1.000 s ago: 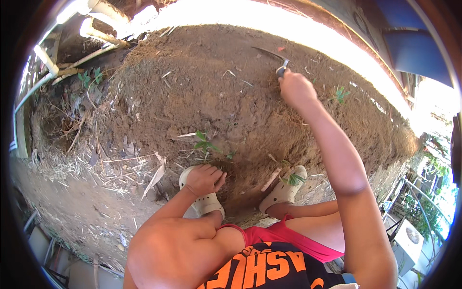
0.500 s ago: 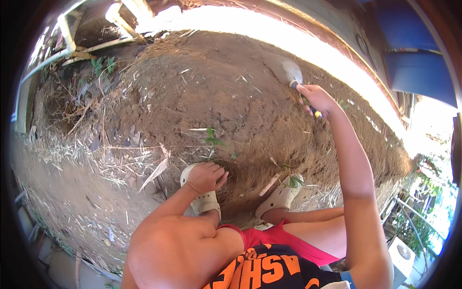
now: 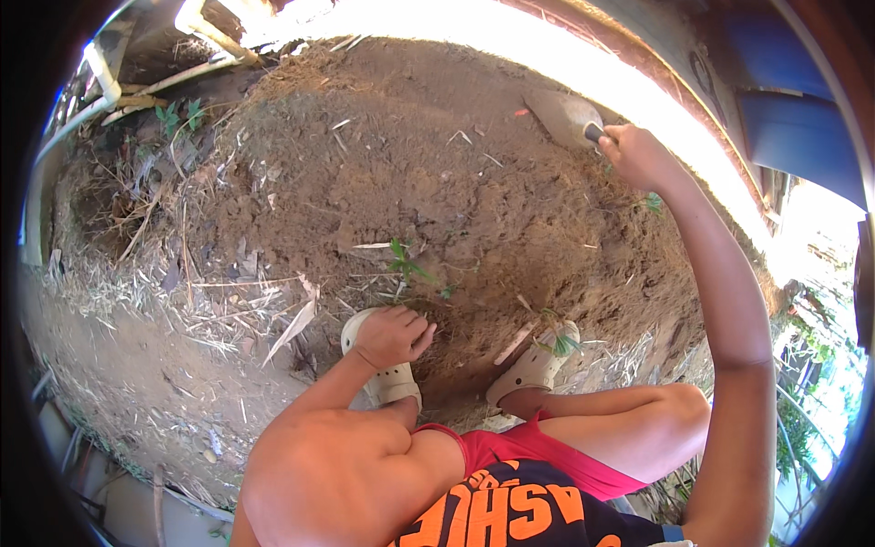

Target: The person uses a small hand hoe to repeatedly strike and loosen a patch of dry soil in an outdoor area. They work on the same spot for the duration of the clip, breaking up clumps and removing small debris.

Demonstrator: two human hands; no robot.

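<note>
At the far right of the soil bed (image 3: 456, 182), my right hand (image 3: 638, 157) is closed around the handle of a hand trowel (image 3: 574, 117). The trowel's broad metal blade lies against the brown soil, close to the brightly lit strip. My left hand (image 3: 394, 337) hangs over my left clog (image 3: 357, 326), its fingers curled in with nothing seen in them. Just beyond that hand a small green plant (image 3: 406, 263) stands in the dirt.
My right clog (image 3: 538, 369) is planted in the soil with a leafy sprig (image 3: 561, 343) over its toe. Dry leaves and straw (image 3: 293, 328) litter the left. Pale pipes (image 3: 109, 82) stand at the far left; a blue panel (image 3: 793, 137) is at the far right.
My right hand and the trowel have moved farther away and slightly right, and my right arm reaches out more. The left hand stays in place.
</note>
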